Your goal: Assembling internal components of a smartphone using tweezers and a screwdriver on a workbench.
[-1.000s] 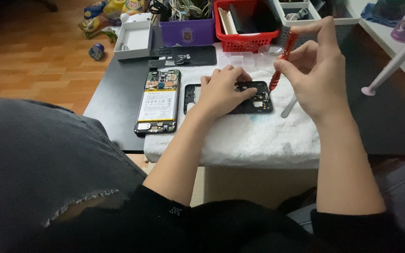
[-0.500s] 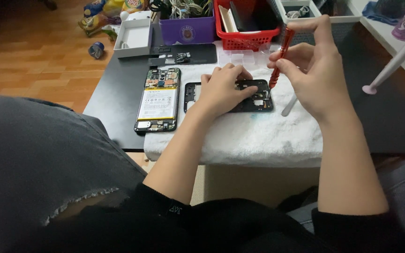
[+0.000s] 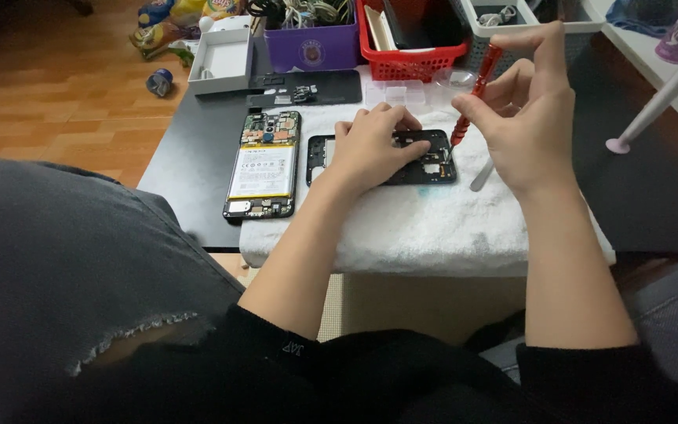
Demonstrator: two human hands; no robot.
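Note:
My left hand (image 3: 374,145) presses flat on a black phone frame (image 3: 430,165) lying on a white towel (image 3: 417,220). My right hand (image 3: 527,118) grips a red screwdriver (image 3: 474,90), held nearly upright with its tip down at the frame's right end. To the left of the frame lies an opened phone (image 3: 264,163) with its battery and circuit board showing. A pair of metal tweezers (image 3: 482,177) rests on the towel under my right hand.
A black table (image 3: 190,165) carries a purple box (image 3: 315,49), a red basket (image 3: 410,55), a white open box (image 3: 217,59), a black back cover (image 3: 308,86) and small clear containers (image 3: 402,94). My knee in grey jeans (image 3: 72,267) fills the lower left.
My right hand has shifted slightly with the screwdriver, fingers turning on its handle. My left hand stays on the frame.

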